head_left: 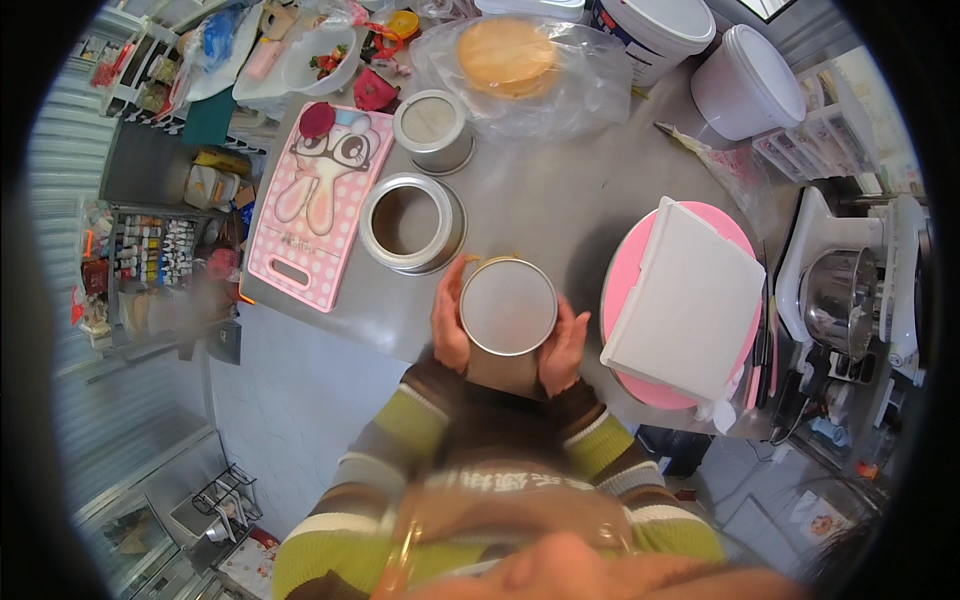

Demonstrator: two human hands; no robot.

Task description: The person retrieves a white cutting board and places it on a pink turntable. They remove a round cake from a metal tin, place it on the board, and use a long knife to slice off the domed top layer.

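Sitting leftmost: white bowl (298,76) held strawberries (328,63); two silver tins (430,119) stood nearer.
Grip: left hand (450,318) and right hand (564,346) held round tin (508,307) between curved fingers, right of those tins; whether inside or base showed, I couldn't tell.
Tubs (748,85): were white, lidded.
Counter (550,190): was steel.
Room: had shelves (150,165) left, mixer (817,232) right.

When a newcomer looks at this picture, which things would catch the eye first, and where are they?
Probably first the round metal tin in the centre, between the left hand and right hand. Next, the pink polka-dot board with a cartoon face, at left, and the pink disc under a white slab, at right. Golden round layers in clear plastic also stand out at the top.
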